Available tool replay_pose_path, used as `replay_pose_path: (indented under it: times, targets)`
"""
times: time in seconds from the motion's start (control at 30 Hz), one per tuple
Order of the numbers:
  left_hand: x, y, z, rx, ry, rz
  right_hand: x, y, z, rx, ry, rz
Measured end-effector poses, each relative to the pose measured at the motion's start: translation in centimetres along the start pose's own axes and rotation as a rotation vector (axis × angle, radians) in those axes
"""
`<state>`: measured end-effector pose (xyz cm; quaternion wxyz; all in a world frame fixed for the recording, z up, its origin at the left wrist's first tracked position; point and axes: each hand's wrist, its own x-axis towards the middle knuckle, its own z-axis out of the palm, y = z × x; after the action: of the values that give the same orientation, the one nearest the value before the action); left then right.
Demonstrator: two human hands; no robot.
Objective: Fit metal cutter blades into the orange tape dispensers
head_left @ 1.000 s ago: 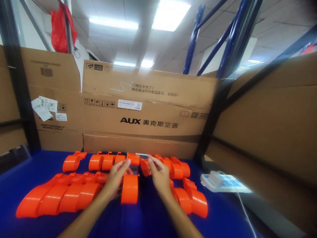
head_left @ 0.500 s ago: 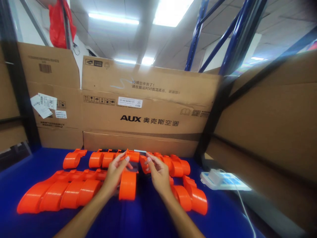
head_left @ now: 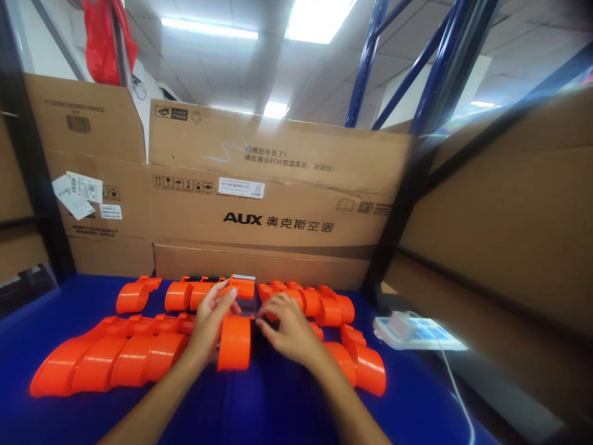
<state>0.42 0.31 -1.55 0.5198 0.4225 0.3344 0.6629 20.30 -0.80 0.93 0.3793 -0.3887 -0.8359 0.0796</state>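
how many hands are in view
2. The left hand rests on the left side of the orange part at table centre; the right hand touches its right side. No other person's hands show.

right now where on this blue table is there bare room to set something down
Bare blue tabletop lies along the near edge, between the forearms and outside them, and at far left beside the lone orange plastic piece. It is crowded mid-table: orange plastic pieces fill the rows around the left hand and right hand.
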Motion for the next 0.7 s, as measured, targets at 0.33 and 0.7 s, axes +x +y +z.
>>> replay_pose_path:
  times: [0.33, 0.7]
  targets:
    - [0.4, -0.7, -0.3, -0.048, 0.053, -0.03, -1.2, 0.9, -0.7, -0.22, -0.366, -0.075]
    - [0.3, -0.2, -0.3, -0.078, 0.084, -0.034, -0.4, -0.1, -1.7, -0.11, -0.147, -0.068]
